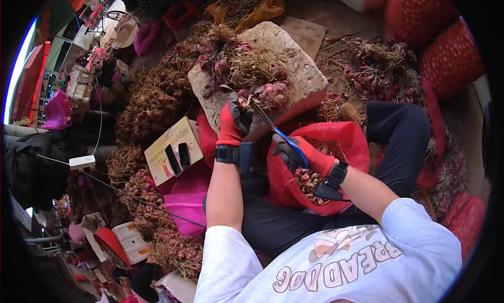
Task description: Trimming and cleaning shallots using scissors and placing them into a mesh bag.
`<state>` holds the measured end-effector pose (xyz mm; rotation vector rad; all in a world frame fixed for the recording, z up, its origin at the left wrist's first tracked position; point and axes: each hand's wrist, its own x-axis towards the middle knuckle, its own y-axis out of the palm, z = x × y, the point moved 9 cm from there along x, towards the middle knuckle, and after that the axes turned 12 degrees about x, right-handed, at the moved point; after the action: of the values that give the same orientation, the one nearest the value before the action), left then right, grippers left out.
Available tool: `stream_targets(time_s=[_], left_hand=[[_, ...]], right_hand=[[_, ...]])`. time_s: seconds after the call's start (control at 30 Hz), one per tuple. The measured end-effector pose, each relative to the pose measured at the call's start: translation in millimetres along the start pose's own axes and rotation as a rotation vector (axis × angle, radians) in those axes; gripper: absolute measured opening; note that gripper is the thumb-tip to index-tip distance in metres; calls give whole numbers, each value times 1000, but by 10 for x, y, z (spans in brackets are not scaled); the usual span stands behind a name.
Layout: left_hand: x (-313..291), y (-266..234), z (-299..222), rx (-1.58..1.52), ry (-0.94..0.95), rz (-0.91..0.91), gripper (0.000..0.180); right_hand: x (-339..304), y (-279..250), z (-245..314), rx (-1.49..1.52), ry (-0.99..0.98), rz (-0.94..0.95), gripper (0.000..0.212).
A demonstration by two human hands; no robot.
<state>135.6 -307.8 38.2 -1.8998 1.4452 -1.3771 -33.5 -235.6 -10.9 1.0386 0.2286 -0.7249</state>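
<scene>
We're pinching an onion (243,100) in our left hand (234,122), scissors (264,115) in our right hand (300,152) (bag (338,132) part-filled, heaps (152,109) seemingly left).

- left glove (234,119) and right glove (298,152): red, dark grey fingers;
- scissors (279,131): blue handles;
- bulbs (274,94): purplish pink, straw-brown tops;
- mesh bag (338,132): bright red;
- sacks (450,61): red, pale-flecked;
- shirt (231,263): pale, brown print;
- trousers (396,124): dark navy

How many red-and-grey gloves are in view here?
2: one glove on the left hand, near the tips of the scissors; the other glove on the right hand, holding their blue handles. Others may be hidden.
</scene>
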Motion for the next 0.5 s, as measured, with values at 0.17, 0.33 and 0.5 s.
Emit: stream_targets(time_s=[0.17,0.33,0.5], left_hand=[[-18,-56,-52,-35,107,-63,48],[-9,-41,-81,-108,59,-53,46],[15,-17,-164,-85,144,-95,52]], right_hand=[[134,41,27,26,-32,-26,25],[281,-44,91,68,-143,-19,27],[337,-44,290,138,-148,3,35]])
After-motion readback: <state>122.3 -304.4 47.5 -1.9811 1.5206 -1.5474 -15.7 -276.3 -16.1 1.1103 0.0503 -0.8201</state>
